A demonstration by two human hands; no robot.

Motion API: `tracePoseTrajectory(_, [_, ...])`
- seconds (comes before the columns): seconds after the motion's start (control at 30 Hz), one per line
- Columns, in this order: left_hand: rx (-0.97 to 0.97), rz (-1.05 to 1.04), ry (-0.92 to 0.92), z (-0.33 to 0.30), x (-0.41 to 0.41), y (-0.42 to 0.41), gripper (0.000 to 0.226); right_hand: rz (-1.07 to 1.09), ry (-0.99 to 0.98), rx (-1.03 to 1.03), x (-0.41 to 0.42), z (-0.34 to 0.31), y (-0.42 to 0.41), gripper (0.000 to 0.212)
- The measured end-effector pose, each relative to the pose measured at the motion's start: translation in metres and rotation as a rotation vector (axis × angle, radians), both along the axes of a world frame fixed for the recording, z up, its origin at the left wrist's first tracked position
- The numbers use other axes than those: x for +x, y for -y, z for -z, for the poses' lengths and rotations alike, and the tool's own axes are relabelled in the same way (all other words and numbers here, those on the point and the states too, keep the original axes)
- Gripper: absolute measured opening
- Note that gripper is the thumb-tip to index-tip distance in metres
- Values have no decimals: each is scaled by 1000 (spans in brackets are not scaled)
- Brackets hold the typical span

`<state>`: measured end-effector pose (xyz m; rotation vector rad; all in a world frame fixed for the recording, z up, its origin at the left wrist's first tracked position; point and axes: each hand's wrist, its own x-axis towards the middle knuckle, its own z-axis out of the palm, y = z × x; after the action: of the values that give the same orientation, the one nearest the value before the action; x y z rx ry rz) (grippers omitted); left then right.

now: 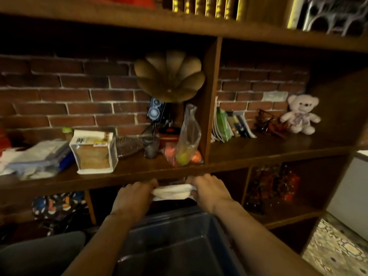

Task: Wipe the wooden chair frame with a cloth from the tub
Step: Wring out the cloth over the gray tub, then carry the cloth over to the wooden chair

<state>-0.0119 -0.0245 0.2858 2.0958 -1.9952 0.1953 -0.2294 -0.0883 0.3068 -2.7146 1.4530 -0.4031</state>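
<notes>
A white cloth (172, 192) is stretched and bunched between both hands, just below the shelf's front edge. My left hand (133, 196) grips its left end and my right hand (209, 190) grips its right end. Directly beneath my forearms sits a dark blue tub (179, 244), seen from above; what it holds is too dark to tell. No wooden chair frame is in view.
A dark wooden shelf unit (139, 172) fills the view, backed by brick. It holds a gramophone horn (169, 75), a bag of fruit (186, 144), a boxy packet (93, 151), books (229, 123) and a teddy bear (301, 114). Patterned floor (338, 251) shows at the lower right.
</notes>
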Motion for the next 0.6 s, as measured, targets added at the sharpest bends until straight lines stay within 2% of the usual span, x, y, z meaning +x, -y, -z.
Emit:
tracePoseTrajectory(0.13, [-80,62,0,-44,-4,0,21,15,42,-100,-7,-43,-5,22])
tracePoseTrajectory(0.33, [-196,136,24,-90,-30,12,23,81,50,-197,-40,-86,-13,22])
tracePoseTrajectory(0.6, [-249,346,-20,-113,-120,45,21,270,26,-261,-134,-105,-25,23])
